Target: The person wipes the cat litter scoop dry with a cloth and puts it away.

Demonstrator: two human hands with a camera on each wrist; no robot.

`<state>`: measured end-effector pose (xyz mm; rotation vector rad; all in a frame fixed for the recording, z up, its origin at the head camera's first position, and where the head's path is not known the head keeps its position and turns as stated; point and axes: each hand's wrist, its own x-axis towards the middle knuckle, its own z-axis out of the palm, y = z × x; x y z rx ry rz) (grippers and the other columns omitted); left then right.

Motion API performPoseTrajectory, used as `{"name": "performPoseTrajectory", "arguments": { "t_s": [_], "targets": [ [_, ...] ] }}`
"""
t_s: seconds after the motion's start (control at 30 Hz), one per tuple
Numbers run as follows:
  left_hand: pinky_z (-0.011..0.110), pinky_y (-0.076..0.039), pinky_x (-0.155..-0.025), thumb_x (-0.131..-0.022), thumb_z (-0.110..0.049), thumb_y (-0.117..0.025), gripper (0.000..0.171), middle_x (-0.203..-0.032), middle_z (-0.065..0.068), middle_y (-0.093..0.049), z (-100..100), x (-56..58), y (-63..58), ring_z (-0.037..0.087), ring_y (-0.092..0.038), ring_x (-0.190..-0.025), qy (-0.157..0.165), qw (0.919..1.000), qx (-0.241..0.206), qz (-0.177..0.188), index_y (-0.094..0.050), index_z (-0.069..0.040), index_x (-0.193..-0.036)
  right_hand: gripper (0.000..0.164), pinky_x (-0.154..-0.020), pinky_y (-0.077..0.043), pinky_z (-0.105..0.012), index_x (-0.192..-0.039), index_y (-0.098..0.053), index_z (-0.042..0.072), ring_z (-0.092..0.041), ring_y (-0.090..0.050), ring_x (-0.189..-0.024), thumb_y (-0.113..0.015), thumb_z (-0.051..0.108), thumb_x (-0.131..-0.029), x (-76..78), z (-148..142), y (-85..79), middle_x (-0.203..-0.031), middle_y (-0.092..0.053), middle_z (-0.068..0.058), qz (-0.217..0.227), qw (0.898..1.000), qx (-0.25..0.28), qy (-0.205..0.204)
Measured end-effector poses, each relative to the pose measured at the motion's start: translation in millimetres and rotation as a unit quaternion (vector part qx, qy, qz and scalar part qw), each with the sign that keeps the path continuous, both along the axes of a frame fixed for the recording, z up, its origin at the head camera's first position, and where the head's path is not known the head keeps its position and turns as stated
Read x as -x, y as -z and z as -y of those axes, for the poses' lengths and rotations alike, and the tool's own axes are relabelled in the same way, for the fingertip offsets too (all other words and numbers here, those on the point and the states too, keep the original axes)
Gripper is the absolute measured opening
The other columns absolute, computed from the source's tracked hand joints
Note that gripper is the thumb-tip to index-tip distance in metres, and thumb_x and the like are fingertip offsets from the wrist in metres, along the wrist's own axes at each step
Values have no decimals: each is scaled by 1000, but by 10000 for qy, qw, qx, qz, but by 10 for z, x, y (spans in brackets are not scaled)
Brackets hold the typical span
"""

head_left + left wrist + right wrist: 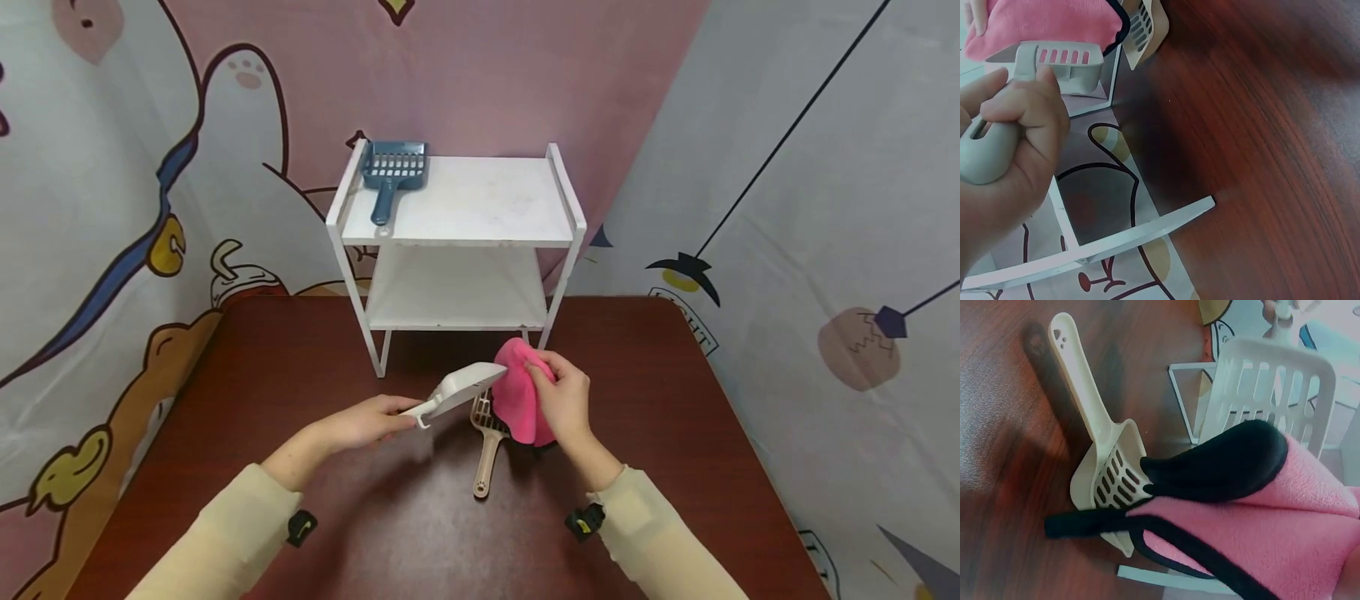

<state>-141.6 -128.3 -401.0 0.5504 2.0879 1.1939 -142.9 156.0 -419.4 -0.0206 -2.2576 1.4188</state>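
My left hand [371,421] grips a white slotted litter scoop [468,382] by its handle, tilted up above the table. In the left wrist view the fingers wrap round the scoop's handle [988,153]. My right hand [564,396] pinches a pink cloth [517,400] with black edging, which hangs down close beside the white scoop's head. Beneath the cloth a beige litter scoop [487,458] lies on the table, handle toward me; the cloth hides part of its slotted head [1119,481].
A white two-tier shelf [457,287] stands at the back of the brown table [637,392]. On its top tier, at the left, lies a blue litter scoop [390,175]. Cartoon-printed curtains [487,75] hang behind and at the sides.
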Motion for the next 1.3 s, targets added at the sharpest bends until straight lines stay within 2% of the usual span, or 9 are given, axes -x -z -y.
{"name": "performPoseTrajectory", "arguments": {
  "t_s": [0.27, 0.6, 0.7, 0.77, 0.87, 0.97, 1.03, 1.2, 1.3],
  "targets": [
    [19, -29, -46, -93, -12, -52, 35, -62, -4, -42, -37, 3, 9, 6, -34, -51, -341, 9993, -4, -127, -55, 6, -123, 10, -58, -47, -13, -90, -72, 4, -14, -62, -67, -71, 6, -81, -33, 78, -42, -84, -72, -12, -629, 9953, -720, -144],
    [19, -34, -45, -79, -7, -70, 34, -76, -1, -60, -4, 41, 85, 7, -41, -53, -1463, 9890, -37, -228, -64, 6, -111, 11, -56, -42, -7, -92, -72, 4, -16, -61, -64, -70, 6, -82, -29, 31, -114, -83, -72, -14, -673, 9961, -562, -105],
    [19, -35, -44, -76, -5, -72, 35, -77, 0, -64, -12, 44, 101, 6, -43, -53, -1780, 9838, -107, -199, -65, 7, -109, 11, -57, -46, -12, -92, -73, 4, -16, -61, -65, -70, 4, -81, -40, 51, -128, -83, -72, -13, -811, 9942, -701, -85],
    [19, -36, -44, -75, -4, -72, 35, -80, 2, -66, -27, 42, 111, 6, -44, -53, -1908, 9812, -153, -228, -65, 7, -108, 13, -60, -51, -20, -92, -73, 4, -17, -65, -69, -72, 3, -79, -70, 107, -111, -86, -72, -12, -1040, 9882, -1095, -258],
    [19, -36, -44, -74, -4, -73, 35, -82, 5, -68, -75, 33, 105, 5, -45, -53, -2000, 9791, -244, -266, -65, 8, -107, 20, -69, -56, -34, -94, -73, 5, -20, -70, -81, -73, -1, -75, -130, 217, -43, -92, -73, -11, -1481, 9682, -1880, -729],
    [19, -37, -45, -74, -5, -73, 35, -82, 5, -70, -121, 26, 95, 4, -46, -54, -2056, 9780, -248, -229, -66, 7, -106, 27, -76, -55, -35, -96, -73, 5, -23, -69, -91, -76, -2, -70, -165, 279, 57, -96, -72, -10, -1819, 9470, -2456, -991],
    [20, -38, -45, -73, -5, -73, 35, -83, 5, -70, -130, 23, 92, 4, -48, -55, -2112, 9770, -227, -204, -66, 7, -105, 29, -77, -55, -35, -96, -73, 6, -22, -69, -91, -76, -2, -69, -171, 289, 109, -97, -72, -10, -1889, 9417, -2607, -981],
    [19, -39, -46, -72, -3, -74, 34, -84, 7, -70, -103, 22, 96, 5, -49, -55, -2206, 9750, -219, -149, -67, 6, -104, 26, -76, -55, -35, -97, -73, 5, -23, -69, -89, -76, 1, -72, -144, 231, 183, -96, -72, -10, -1522, 9516, -2560, -756],
    [19, -41, -50, -71, -1, -74, 34, -86, 10, -70, -76, 26, 99, 6, -51, -60, -1959, 9796, -240, -381, -67, 6, -103, 22, -74, -55, -37, -98, -72, 4, -25, -70, -87, -74, 5, -76, -114, 155, 201, -95, -72, -12, -1061, 9619, -2423, -683]
  ]
}}
